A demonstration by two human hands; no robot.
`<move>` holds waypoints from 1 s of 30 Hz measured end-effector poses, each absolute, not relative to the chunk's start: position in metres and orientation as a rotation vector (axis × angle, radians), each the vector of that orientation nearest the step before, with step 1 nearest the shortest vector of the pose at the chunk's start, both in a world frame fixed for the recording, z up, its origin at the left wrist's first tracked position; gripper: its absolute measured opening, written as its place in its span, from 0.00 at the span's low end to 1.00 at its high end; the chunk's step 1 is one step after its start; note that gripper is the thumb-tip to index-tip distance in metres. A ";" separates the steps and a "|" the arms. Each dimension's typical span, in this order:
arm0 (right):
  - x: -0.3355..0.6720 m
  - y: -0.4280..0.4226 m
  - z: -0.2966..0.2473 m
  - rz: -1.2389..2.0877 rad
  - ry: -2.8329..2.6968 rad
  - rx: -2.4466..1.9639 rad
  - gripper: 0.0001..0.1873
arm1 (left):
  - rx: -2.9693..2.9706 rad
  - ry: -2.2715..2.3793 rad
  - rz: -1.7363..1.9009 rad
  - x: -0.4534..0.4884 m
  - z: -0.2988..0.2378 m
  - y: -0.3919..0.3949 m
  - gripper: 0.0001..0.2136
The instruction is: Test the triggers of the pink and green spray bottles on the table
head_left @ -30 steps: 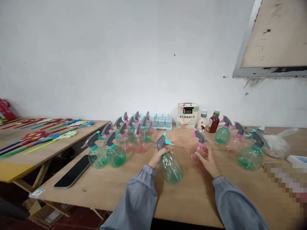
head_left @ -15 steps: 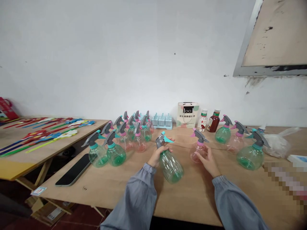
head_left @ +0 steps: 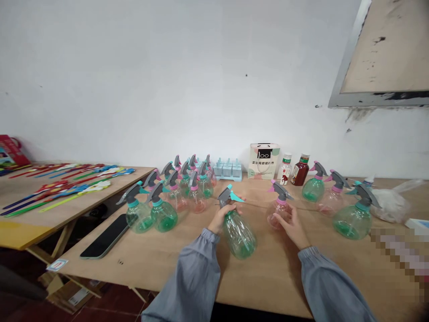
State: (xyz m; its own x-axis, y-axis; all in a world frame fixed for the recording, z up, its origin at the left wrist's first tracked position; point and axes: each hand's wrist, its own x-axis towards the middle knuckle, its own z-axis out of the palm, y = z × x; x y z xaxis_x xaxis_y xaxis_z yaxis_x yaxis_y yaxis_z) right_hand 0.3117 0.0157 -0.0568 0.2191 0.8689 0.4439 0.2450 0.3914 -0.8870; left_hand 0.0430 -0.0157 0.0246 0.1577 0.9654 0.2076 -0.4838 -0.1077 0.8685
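Note:
My left hand (head_left: 221, 217) is closed round the neck of a green spray bottle (head_left: 240, 236), which leans with its base toward me; its grey head with a turquoise trigger points up. My right hand (head_left: 294, 227) grips a pink spray bottle (head_left: 275, 215) by its side, thumb in front, the bottle upright. Left of my hands stands a group of several spray bottles, among them a green one (head_left: 163, 217) and a pink one (head_left: 197, 200). To the right are another green bottle (head_left: 352, 222), a pink one (head_left: 330, 201) and a green one behind (head_left: 313, 189).
A phone (head_left: 105, 238) lies at the table's left edge. Along the wall stand a light-blue popsicle mould (head_left: 228, 170), a paper bag (head_left: 263, 162) and two drink bottles (head_left: 285, 170). A plastic bag (head_left: 391, 205) lies at right. Colourful hand-shaped sticks (head_left: 72, 185) cover the neighbouring table.
The view has shifted slightly, so most things appear a little further right. Both hands keep hold of their spray bottles, and the left one looks tilted about as before.

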 end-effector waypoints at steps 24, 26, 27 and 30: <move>0.311 0.013 -0.056 0.616 -1.350 -1.147 0.40 | 1.531 1.806 1.964 -0.096 0.018 -0.033 0.16; 0.311 0.012 -0.055 0.619 -1.350 -1.155 0.40 | 1.549 1.861 1.961 -0.102 0.014 -0.027 0.16; 0.311 0.011 -0.054 0.623 -1.349 -1.159 0.41 | 1.540 1.895 1.965 -0.103 0.013 -0.024 0.16; 0.309 0.010 -0.052 0.635 -1.347 -1.160 0.42 | 1.490 1.994 2.008 -0.102 0.010 -0.017 0.16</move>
State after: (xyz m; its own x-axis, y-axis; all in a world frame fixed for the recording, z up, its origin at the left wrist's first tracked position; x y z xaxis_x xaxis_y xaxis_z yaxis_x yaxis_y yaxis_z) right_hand 0.3095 0.0096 -0.0523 0.1837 0.8947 0.4071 0.2554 0.3564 -0.8987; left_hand -0.1018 -0.0173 0.0097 -0.5645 0.5452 0.6197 0.6160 -0.2215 0.7560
